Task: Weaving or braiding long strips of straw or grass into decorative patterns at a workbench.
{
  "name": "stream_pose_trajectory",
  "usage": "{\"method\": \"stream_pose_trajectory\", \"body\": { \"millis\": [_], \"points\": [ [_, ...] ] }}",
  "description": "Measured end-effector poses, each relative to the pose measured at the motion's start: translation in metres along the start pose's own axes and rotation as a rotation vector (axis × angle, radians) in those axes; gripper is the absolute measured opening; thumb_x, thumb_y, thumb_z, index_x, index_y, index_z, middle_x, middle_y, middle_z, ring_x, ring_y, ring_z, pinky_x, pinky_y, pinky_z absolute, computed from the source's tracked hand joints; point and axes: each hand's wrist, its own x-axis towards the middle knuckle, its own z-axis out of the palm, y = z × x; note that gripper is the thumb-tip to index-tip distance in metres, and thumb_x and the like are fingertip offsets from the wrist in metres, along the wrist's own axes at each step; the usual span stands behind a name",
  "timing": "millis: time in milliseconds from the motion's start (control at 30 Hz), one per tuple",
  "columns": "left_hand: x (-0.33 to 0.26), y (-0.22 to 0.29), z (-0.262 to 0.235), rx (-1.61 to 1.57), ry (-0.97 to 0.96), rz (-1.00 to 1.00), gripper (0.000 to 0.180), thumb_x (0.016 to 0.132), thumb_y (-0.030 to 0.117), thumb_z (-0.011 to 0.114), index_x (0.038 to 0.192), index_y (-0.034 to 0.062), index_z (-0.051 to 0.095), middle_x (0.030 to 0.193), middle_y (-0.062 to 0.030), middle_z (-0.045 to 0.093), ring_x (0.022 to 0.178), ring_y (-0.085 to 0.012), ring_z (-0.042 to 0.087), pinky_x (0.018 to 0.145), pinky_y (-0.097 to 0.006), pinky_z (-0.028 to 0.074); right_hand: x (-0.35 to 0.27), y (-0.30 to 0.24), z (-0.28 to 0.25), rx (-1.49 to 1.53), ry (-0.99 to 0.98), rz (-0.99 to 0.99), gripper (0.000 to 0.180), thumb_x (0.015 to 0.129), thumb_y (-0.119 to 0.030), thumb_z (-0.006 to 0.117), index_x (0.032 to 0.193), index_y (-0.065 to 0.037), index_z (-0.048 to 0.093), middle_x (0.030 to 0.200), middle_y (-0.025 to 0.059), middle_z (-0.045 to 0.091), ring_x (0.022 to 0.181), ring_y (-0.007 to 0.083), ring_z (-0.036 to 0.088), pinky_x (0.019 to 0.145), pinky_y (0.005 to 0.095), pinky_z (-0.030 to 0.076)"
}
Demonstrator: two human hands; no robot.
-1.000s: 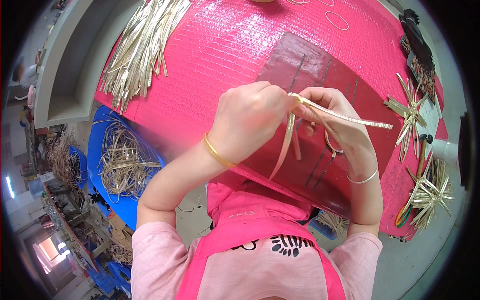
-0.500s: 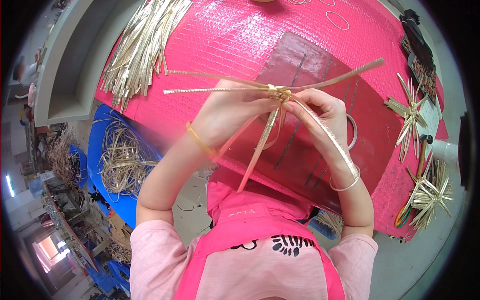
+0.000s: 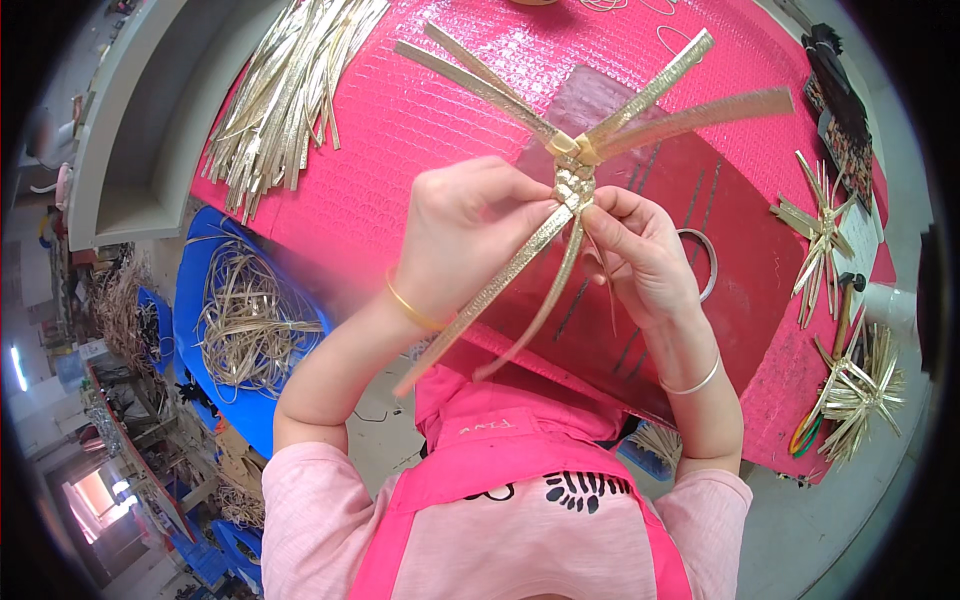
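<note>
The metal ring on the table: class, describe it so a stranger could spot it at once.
Start at the pink table, then find the dark red mat on it. The metal ring lies flat there, just beside the right hand. It is the only bare silver hoop; everything nearby is golden straw.

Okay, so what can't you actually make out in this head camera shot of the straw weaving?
- Head view: the lower end of the plaited golden straw piece is covered by the left hand and right hand.
- Most fingertips are curled out of sight behind the straw piece.
- The pile of loose golden straw strips is cut off by the top edge.
- The floor clutter at lower left is too small and too bent to tell.
</note>
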Motion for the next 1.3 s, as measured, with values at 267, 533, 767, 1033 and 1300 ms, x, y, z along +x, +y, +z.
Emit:
{"method": "stream_pose_trajectory", "body": {
  "millis": [267,533,767,1033,1300],
  "points": [
    [-0.012,0.013,-0.002,-0.661,-0.048,-0.427,0.014,0.073,0.005,0.059,0.081,-0.0055,0.060,0.072,-0.0097,0.062,0.066,-0.0096,0.057,0.060,-0.021,0.045,-0.004,0.007,0.009,-0.165,0.103,-0.184,0.010,0.075,-0.010,0.060,0.079,-0.002,0.056,0.064,-0.0001,0.055,0.049,0.0017,0.044,0.041,0.0146,0.031],
    [0.010,0.008,-0.011,-0.558,-0.316,-0.620,0.021,0.078,0.013,0.053,0.084,-0.0069,0.055,0.064,-0.0088,0.057,0.051,-0.0144,0.056,0.046,-0.021,0.042,0.008,0.005,-0.002,-1.299,0.201,-1.026,0.007,0.068,-0.002,0.061,0.073,-0.001,0.056,0.059,0.0064,0.051,0.049,0.0123,0.051,0.042,0.0224,0.039],
    [0.003,-0.005,0.016,-0.981,-0.024,-0.538,0.017,0.079,0.009,0.053,0.086,-0.0063,0.051,0.070,-0.0105,0.057,0.050,-0.0141,0.055,0.045,-0.021,0.044,-0.001,0.005,0.016,-0.691,0.215,-0.623,0.010,0.072,-0.002,0.060,0.080,0.003,0.057,0.069,0.0050,0.058,0.061,0.0062,0.053,0.052,0.0189,0.041],
    [0.008,0.009,0.014,-0.924,-0.138,-0.530,0.019,0.078,0.011,0.056,0.088,-0.0053,0.052,0.069,-0.0115,0.059,0.051,-0.0138,0.056,0.045,-0.021,0.046,-0.002,-0.019,0.004,-0.251,0.127,-0.167,0.013,0.073,-0.002,0.058,0.084,0.005,0.054,0.071,0.0079,0.057,0.054,0.0119,0.054,0.049,0.0188,0.044],
    [0.012,-0.003,0.008,-0.807,-0.335,-0.571,0.017,0.076,0.011,0.057,0.075,-0.0059,0.057,0.064,-0.0098,0.059,0.042,-0.0101,0.051,0.038,-0.019,0.039,-0.001,-0.022,-0.007,-0.344,0.050,-0.037,0.014,0.075,-0.005,0.057,0.084,0.004,0.054,0.075,0.0071,0.057,0.059,0.0109,0.054,0.051,0.0200,0.044]
  ]
}}
